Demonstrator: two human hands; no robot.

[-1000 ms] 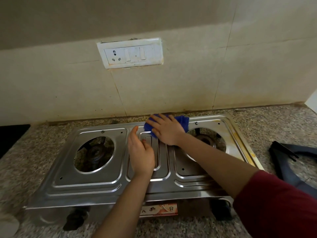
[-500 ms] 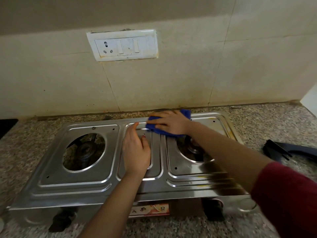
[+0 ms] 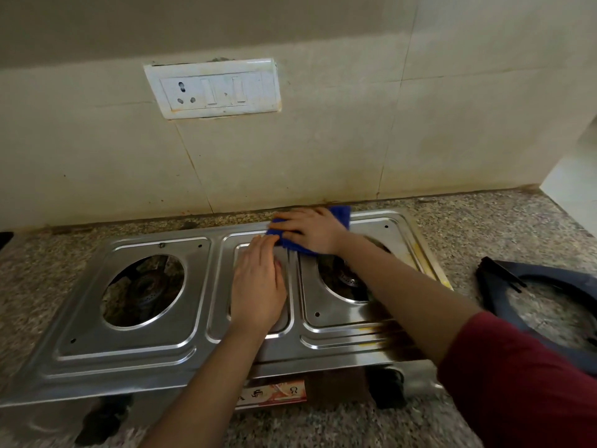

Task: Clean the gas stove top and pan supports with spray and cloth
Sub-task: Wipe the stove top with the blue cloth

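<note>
A stainless steel two-burner gas stove top (image 3: 135, 347) lies on the granite counter with both pan supports off it. My right hand (image 3: 310, 229) presses a blue cloth (image 3: 340, 215) flat against the stove's back edge, between the centre panel and the right burner opening (image 3: 345, 279). My left hand (image 3: 258, 289) lies flat, fingers straight, on the centre panel and steadies the stove. The left burner (image 3: 145, 289) shows through its round opening. A dark pan support (image 3: 549, 286) rests on the counter to the right.
A white switch and socket plate (image 3: 213, 88) is on the tiled wall behind the stove. Black knobs (image 3: 389, 388) stick out at the stove's front. Speckled granite counter (image 3: 484, 218) surrounds the stove. Yellowish stains mark the stove's right rim (image 3: 429, 270).
My right hand with the blue cloth has slid along the back edge, from the centre panel toward the right burner. My left hand has stayed on the centre panel. The view has shifted slightly.
</note>
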